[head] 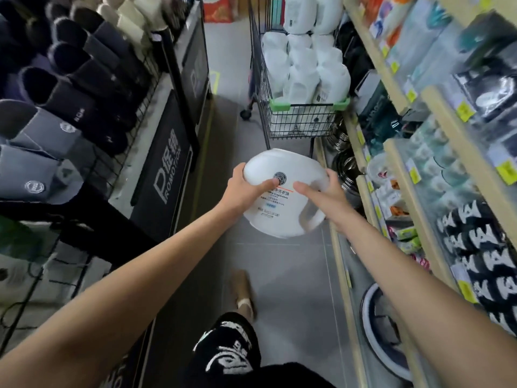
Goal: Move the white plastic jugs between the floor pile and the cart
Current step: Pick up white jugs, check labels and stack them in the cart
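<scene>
A white plastic jug (279, 211) with a printed label and a side handle is held out in front of me above the grey floor. My left hand (246, 189) grips its left side, thumb across the label. My right hand (321, 196) grips its right side near the handle. Ahead stands a black wire cart (296, 127) with green corner guards, stacked high with several white jugs (305, 71). No floor pile of jugs is in view.
The aisle is narrow. A slipper rack (64, 88) and a black promotion sign (167, 175) line the left. Wooden shelves of goods (436, 152) run along the right. My foot (243, 292) and patterned shorts (226, 348) show below.
</scene>
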